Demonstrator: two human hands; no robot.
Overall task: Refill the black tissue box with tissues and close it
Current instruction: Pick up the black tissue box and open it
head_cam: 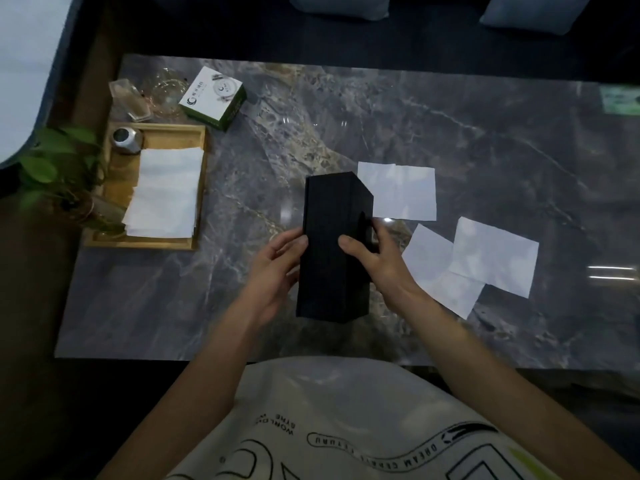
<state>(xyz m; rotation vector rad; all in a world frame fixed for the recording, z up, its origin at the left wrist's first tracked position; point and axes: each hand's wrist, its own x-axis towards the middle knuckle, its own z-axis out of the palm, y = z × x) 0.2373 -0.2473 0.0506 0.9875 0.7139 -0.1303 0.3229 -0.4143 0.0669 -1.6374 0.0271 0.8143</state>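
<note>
The black tissue box point(334, 247) was held over the marbled worktop point(485, 140), at its near middle. The left hand point(277, 268) was pressed against its left side, grip loosely curled; the right hand point(377, 258) was closed round its right edge. Loose tissues point(491, 254) were spread just right of it. Farther left, a tissue stack point(166, 192) was seen in a wooden tray point(204, 174).

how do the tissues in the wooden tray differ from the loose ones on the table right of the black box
The tissues in the wooden tray lie piled in a thick stack; the loose tissues on the table lie as single flat sheets. The tray stack sits contained at the table's left end, far from both hands; the loose sheets are spread on bare marble beside the black tissue box, two of them overlapping. Both are white and roughly square.
</note>
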